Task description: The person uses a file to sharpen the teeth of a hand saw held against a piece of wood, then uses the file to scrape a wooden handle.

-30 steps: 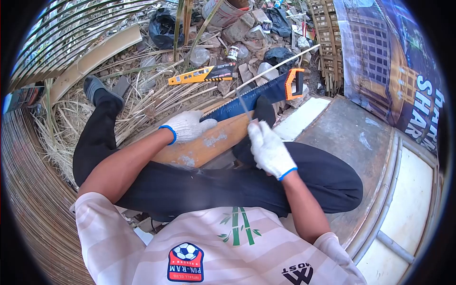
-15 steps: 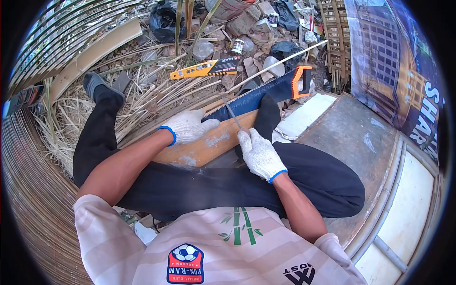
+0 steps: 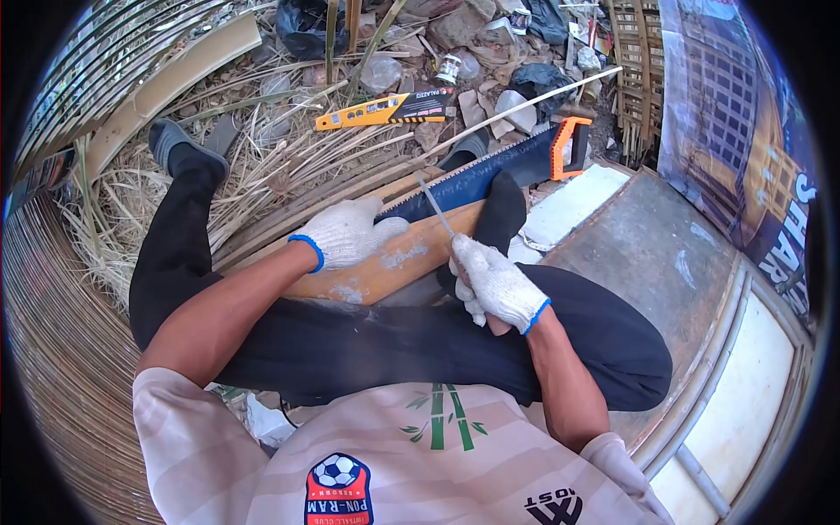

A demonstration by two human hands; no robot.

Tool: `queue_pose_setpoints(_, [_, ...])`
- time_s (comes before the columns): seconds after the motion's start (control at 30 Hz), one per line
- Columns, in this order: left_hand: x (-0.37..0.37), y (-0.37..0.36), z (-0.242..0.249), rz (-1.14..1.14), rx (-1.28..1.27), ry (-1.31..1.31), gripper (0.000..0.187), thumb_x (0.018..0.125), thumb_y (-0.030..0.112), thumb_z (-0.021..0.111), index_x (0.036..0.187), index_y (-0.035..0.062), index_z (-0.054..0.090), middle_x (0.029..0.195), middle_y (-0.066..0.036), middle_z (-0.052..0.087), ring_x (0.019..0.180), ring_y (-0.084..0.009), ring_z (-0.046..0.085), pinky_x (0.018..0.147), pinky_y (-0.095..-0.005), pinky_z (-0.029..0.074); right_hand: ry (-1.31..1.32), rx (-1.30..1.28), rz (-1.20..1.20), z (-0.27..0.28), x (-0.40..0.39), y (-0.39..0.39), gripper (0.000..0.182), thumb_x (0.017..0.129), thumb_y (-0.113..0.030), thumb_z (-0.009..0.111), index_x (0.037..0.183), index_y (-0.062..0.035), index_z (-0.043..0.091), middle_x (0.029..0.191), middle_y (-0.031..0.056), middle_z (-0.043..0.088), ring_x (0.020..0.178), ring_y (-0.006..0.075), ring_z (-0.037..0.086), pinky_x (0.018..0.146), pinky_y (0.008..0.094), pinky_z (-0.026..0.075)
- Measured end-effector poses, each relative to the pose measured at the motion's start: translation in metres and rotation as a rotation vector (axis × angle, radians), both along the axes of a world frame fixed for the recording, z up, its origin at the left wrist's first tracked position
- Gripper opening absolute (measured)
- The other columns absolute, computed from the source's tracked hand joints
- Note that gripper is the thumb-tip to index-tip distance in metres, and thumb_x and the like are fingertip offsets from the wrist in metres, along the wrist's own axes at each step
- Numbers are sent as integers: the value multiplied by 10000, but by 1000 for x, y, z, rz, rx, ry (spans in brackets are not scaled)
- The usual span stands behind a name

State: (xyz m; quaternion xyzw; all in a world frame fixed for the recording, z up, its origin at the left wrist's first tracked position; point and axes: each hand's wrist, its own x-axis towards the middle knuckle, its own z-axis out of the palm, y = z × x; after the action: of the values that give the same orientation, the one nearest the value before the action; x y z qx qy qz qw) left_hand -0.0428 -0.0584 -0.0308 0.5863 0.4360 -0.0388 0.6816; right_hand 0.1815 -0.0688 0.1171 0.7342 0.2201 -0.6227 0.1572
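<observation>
A handsaw with a dark blue blade and an orange and black handle lies on edge along a wooden board, teeth upward. My left hand, in a white knit glove, is closed on the blade's narrow end and presses on the board. In my gloved right hand is a slim metal file, its shaft crossing the toothed edge near my left hand. Part of the file's handle shows beneath my right palm. My dark-covered foot rests against the blade near its handle.
A yellow and black saw sleeve lies on straw and rubble ahead. Long bamboo strips cross the ground beyond the saw. Bundled thin strips curve along the left. At right are a worn board and a printed banner.
My right hand has shifted slightly right with the file, and more of the file's handle shows. My left hand stays on the blade's end. The view has moved slightly.
</observation>
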Motion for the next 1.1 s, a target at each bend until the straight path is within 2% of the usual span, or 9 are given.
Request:
queue_pose_setpoints(0.17, [0,2,1,-7,-44,-7,714,1046,632,546,1236,-45,672,1130,-333,723,1068,-494,699,929,-528,525,-62,21,90,3,-1,4,534,1131,-562,421,969,-68,542,644,18,464,481,126,474,427,308,435])
queue_pose_setpoints(0.23, [0,0,0,-8,-39,-7,706,1050,623,545,1243,-45,669,1130,-334,723,1068,-493,700,929,-531,526,-156,166,393,-2,-1,-4,537,1135,-518,410,1092,-9,575,841,201,621,726,375,625,640,467,519])
queue_pose_setpoints(0.33, [3,-5,1,37,-2,15,691,1051,613,546,1218,-45,672,1112,-331,724,1056,-493,700,927,-529,526,-189,366,571,-12,-10,-10,520,1137,-444,407,1225,31,599,1096,365,675,1049,567,628,884,606,506])
queue_pose_setpoints(0.47, [6,-7,3,10,48,51,667,1047,601,546,1177,-38,683,1092,-330,727,1050,-501,698,928,-540,526,-170,446,674,-54,-29,23,504,1132,-441,425,1160,35,589,1070,370,675,1107,582,593,919,635,466])
queue_pose_setpoints(0.53, [2,-5,2,55,74,25,658,1043,595,546,1151,-35,702,1084,-335,729,1048,-511,699,932,-565,529,-167,530,750,-54,-22,18,513,1134,-444,388,1228,18,591,984,333,677,929,545,676,857,594,538])
queue_pose_setpoints(0.63, [2,-5,-4,67,62,-1,665,1037,609,547,1149,-28,704,1080,-333,730,1051,-504,700,930,-555,534,-116,85,219,-32,-35,35,565,1130,-494,386,1217,28,585,900,303,668,753,468,711,738,537,574])
queue_pose_setpoints(0.73, [3,-10,-5,69,41,-6,679,1028,622,555,1177,-20,716,1089,-325,734,1053,-494,705,934,-546,537,-195,200,297,-17,-30,36,596,1124,-527,388,1206,30,583,853,273,651,627,381,706,632,484,567])
queue_pose_setpoints(0.93, [2,-2,-2,29,25,-16,686,1026,619,555,1197,-24,724,1089,-319,740,1063,-476,714,936,-537,538,-264,430,573,-15,-12,-10,500,1135,-453,412,1168,7,605,1046,388,671,1084,606,596,923,652,463])
queue_pose_setpoints(1.1, [5,-9,-10,48,43,-23,705,1023,639,542,1202,-20,717,1108,-319,739,1068,-475,713,940,-533,538,-264,433,656,-20,-5,-26,494,1134,-443,424,1141,21,592,1070,400,668,1083,604,605,909,653,474])
